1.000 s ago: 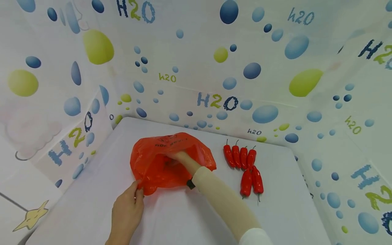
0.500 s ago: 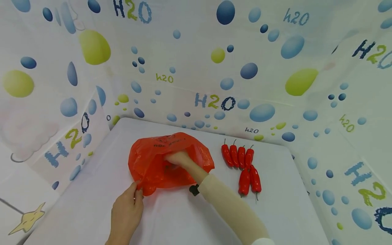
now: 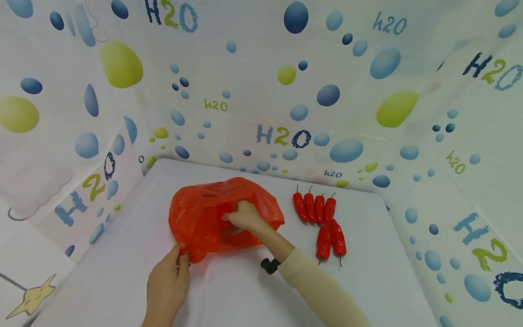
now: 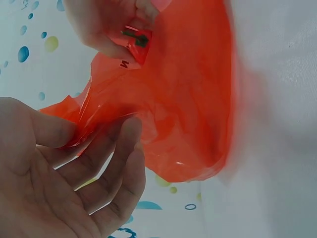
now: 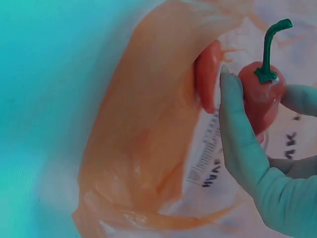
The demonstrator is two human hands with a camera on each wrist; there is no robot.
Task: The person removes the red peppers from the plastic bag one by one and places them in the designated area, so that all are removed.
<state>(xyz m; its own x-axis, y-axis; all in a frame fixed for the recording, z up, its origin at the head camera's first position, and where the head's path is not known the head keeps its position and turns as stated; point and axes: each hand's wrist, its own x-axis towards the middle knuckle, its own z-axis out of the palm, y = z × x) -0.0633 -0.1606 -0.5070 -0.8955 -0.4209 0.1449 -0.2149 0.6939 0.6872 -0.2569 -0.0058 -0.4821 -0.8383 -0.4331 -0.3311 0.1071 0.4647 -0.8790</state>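
Observation:
My left hand pinches the near left edge of an orange-red plastic bag between thumb and fingers; the bag lies on its side with its mouth toward me. Within that mouth, my right hand grips a red chili pepper, its curved green stem pointing up in the right wrist view. That stem also shows between the fingers in the left wrist view. Deeper in the bag lies another red pepper. The bag's far interior is hidden.
Right of the bag, several red peppers lie side by side in a row, with two more peppers below them. A white cloth covers the table. Walls with a bubble print stand behind and at the sides.
My right hand has drawn back from deep in the bag toward its mouth, and a pepper now shows at its fingers. The left hand keeps its hold on the bag's edge.

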